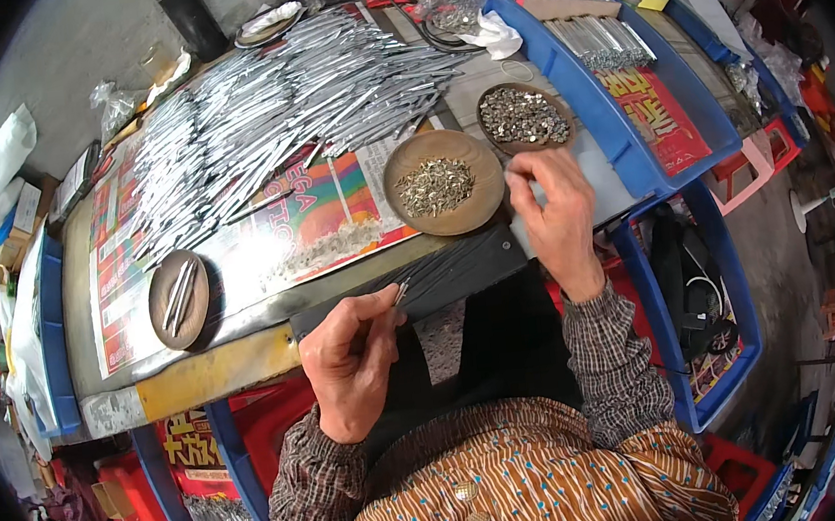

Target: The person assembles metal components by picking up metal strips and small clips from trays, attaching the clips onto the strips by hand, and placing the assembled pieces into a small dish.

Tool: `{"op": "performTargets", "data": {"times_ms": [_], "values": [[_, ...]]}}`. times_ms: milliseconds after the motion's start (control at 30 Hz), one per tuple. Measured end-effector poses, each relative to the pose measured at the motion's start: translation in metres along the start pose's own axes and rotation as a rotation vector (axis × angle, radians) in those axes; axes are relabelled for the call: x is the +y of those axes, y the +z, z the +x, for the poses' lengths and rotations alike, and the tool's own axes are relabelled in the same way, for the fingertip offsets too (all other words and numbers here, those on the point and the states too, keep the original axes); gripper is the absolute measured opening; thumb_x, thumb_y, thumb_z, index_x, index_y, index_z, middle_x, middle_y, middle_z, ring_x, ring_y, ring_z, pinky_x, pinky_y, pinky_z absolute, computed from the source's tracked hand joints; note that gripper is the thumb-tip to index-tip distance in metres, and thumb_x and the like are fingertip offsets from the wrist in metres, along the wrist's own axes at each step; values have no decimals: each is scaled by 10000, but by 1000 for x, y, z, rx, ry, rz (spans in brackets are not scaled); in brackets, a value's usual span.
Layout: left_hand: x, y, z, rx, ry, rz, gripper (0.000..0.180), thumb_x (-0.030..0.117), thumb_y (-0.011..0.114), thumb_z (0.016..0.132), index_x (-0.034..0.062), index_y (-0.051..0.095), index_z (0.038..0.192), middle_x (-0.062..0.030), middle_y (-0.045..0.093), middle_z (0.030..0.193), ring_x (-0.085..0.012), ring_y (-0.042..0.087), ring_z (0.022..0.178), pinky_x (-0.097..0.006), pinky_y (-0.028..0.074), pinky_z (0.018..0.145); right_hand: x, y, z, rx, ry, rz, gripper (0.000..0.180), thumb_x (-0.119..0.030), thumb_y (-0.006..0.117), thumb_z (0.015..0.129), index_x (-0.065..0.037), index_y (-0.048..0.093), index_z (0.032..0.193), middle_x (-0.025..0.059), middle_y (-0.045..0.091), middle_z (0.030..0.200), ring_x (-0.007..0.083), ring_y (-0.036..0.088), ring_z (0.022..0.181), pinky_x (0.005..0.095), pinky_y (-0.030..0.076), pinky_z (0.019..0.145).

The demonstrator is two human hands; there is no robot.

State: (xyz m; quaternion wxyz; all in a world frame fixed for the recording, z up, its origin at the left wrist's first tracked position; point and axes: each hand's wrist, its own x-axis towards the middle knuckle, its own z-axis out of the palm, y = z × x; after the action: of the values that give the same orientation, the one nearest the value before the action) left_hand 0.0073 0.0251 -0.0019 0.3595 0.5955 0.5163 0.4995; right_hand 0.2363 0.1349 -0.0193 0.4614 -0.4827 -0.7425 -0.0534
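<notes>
The left hand [352,362] pinches a thin metal rod [401,291] at the worktop's near edge, its tip pointing up-right toward the right hand [554,212], whose fingers close beside the brown dish [443,184].

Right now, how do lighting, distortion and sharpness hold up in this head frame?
Head view: even daylight, soft shadows; glare on the heap of silvery rods; fisheye bends the blue tray and blackens the corners; left hand and right hand look reasonably sharp.
</notes>
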Motion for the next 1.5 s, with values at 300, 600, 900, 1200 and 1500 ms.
{"op": "performTargets", "data": {"times_ms": [300, 600, 900, 1200, 1500], "values": [[2, 3, -9, -4, -166, -326, 143, -13, 572, 915, -22, 629, 1046, -51, 625, 790, -35, 448, 537, -182, 334, 458, -77, -5, -30, -221, 177, 731, 134, 79, 643, 767, 3, 623, 876, 57, 614, 839, 121, 580, 709, 241, 466, 619], [5, 5, -16, 7, -209, -493, 144, 2, 581, 920, -13, 623, 1056, -37, 624, 794, -27, 424, 525, -180, 306, 446, -98, -4, -41, -264, 235, 936, 166, 89, 644, 770, -3, 618, 906, 61, 631, 872, 128, 614, 770, 249, 499, 677], [6, 4, -20, -8, -202, -520, 147, 9, 583, 922, -10, 620, 1063, -31, 625, 786, -23, 426, 532, -181, 299, 443, -101, -7, -42, -305, 227, 944, 142, 57, 669, 803, -13, 611, 912, 64, 624, 869, 147, 620, 776, 266, 509, 670], [4, 4, -19, -18, -281, -611, 146, 36, 599, 922, -3, 616, 1061, -40, 619, 775, -36, 430, 518, -186, 311, 437, -101, -5, -46, -393, 551, 1232, 110, 8, 661, 865, 0, 588, 947, 7, 604, 878, 57, 585, 784, 218, 500, 685], [5, 2, -18, -19, -299, -608, 137, 20, 591, 920, -6, 613, 1053, -42, 616, 776, -33, 435, 523, -184, 319, 439, -95, -5, -40, -388, 472, 1127, 173, -31, 719, 830, -7, 586, 938, 7, 612, 848, 54, 588, 777, 224, 501, 668]]}}
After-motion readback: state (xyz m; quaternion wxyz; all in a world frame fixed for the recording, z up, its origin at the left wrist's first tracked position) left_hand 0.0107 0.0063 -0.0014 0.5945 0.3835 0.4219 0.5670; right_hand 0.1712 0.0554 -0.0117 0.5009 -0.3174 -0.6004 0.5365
